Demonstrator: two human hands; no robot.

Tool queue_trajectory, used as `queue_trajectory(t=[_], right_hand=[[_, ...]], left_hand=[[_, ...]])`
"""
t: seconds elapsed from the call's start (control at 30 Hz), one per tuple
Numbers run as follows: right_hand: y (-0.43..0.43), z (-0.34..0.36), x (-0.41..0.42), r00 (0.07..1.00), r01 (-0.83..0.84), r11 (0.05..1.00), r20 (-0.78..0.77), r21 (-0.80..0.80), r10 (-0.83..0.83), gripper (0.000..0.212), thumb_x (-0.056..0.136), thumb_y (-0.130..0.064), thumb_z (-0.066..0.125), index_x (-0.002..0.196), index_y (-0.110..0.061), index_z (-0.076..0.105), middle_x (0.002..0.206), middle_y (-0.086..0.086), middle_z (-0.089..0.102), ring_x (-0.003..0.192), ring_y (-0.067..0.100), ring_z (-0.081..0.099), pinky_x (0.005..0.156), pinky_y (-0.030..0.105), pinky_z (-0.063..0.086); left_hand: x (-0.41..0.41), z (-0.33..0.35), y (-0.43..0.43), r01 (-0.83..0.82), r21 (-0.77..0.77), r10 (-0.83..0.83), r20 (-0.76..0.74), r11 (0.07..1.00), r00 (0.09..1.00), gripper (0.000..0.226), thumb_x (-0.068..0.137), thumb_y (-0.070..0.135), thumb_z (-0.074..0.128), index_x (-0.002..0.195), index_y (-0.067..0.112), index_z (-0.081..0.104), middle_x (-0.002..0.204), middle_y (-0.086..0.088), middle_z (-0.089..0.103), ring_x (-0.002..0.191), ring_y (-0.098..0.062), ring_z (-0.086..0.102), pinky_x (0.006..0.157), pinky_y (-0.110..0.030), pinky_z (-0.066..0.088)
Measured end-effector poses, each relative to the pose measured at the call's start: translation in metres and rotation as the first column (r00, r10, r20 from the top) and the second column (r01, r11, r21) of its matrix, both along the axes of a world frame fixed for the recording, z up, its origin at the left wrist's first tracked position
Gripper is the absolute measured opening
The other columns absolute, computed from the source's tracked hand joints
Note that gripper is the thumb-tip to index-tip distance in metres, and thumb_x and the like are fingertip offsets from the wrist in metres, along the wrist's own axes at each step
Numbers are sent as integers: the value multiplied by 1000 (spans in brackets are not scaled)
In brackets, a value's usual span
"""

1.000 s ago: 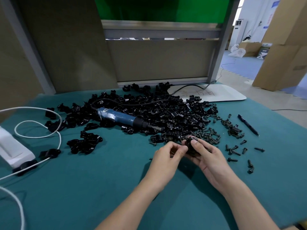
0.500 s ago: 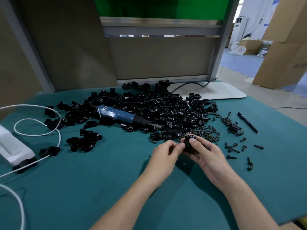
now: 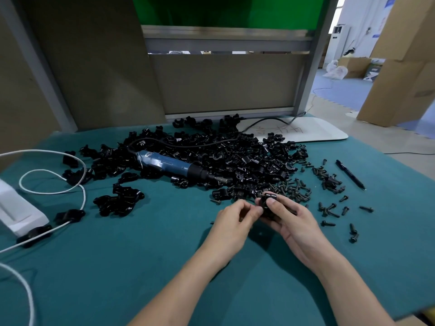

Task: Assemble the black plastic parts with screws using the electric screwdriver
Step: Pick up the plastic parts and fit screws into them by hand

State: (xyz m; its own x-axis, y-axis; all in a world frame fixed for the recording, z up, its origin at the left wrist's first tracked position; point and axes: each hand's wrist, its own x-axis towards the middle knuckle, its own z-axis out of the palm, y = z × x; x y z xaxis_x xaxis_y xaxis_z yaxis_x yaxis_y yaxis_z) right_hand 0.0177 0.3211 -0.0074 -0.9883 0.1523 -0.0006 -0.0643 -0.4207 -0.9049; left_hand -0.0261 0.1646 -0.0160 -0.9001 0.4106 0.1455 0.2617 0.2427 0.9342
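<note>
Head cam: right hand (image 3: 292, 223) is curled round a black plastic part (image 3: 267, 203) just over the teal table (image 3: 117, 267), with the left hand (image 3: 234, 220) pinching its left side. Electric screwdriver (image 3: 168, 164) lies on the big pile of black parts (image 3: 237, 156), and loose screws (image 3: 294, 187) are scattered just beyond the hands.

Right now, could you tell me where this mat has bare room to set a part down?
Bare mat lies between the small clump and the left hand, and nearer you, left of that arm. Crowded: the pile around the screwdriver; loose screws beside the right hand.
</note>
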Motion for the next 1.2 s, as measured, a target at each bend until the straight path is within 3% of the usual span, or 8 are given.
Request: queue_trajectory(t=[0.23,0.37,0.6,0.77,0.9,1.0,1.1,1.2], right_hand=[[0,0,-1,1000,27,999,0,-36,-27,27,81,-24,74,104,-11,81,114,19,76,107,27,74,82,29,61],[0,-1,-1,999,32,999,6,-8,-32,36,80,-24,76,112,-8,76,117,20,75,111,29,73,83,29,61],[-2,0,0,1000,23,1000,-15,10,-23,29,81,-23,76,109,-15,79,117,18,75,110,30,73,84,30,61],[-2,1,1,1000,18,1000,-11,15,-18,26,83,-23,74,107,-16,80,117,18,75,111,29,73,84,29,61],[-2,1,0,1000,10,1000,4,13,-10,24,83,-22,73,106,-17,81,116,18,76,111,28,73,84,30,61],[-1,0,0,1000,9,1000,10,6,-9,27,82,-23,75,106,-14,80,116,19,75,112,29,72,84,31,61],[0,-1,-1,1000,24,999,2,-23,-24,30,82,-23,75,108,-8,78,117,22,74,112,31,72,85,32,61],[0,-1,-1,999,36,999,0,-27,-36,34,83,-21,74,112,-4,75,116,23,74,112,32,72,84,34,61]], left_hand=[[-1,-2,0,36,49,-36,7,998,999,14,98,22,61,94,36,63,85,25,65,73,5,57,72,-19,46],[-1,0,-1,34,92,-40,63,995,997,8,92,38,62,96,32,66,83,21,69,71,3,60,69,-18,48],[-1,-3,-2,-27,-47,24,-54,999,998,37,98,58,50,73,32,59,61,19,60,54,1,50,51,-17,37],[0,-1,-5,40,-13,-41,-28,999,999,26,101,46,53,80,32,59,66,24,60,59,3,51,58,-17,38],[-2,-3,-4,47,-19,-48,-35,999,998,5,100,30,62,94,31,63,86,19,66,65,6,54,65,-13,42],[-1,-4,-4,50,-18,-51,-81,999,995,9,99,25,63,96,34,61,92,20,67,73,9,57,68,-10,42],[0,-3,-5,51,35,-50,-45,998,998,1,97,35,63,98,36,63,97,27,68,84,4,62,71,-12,45],[0,-2,-4,21,4,-21,-28,1000,999,17,95,52,59,93,35,64,82,21,69,67,2,57,64,-23,46]])
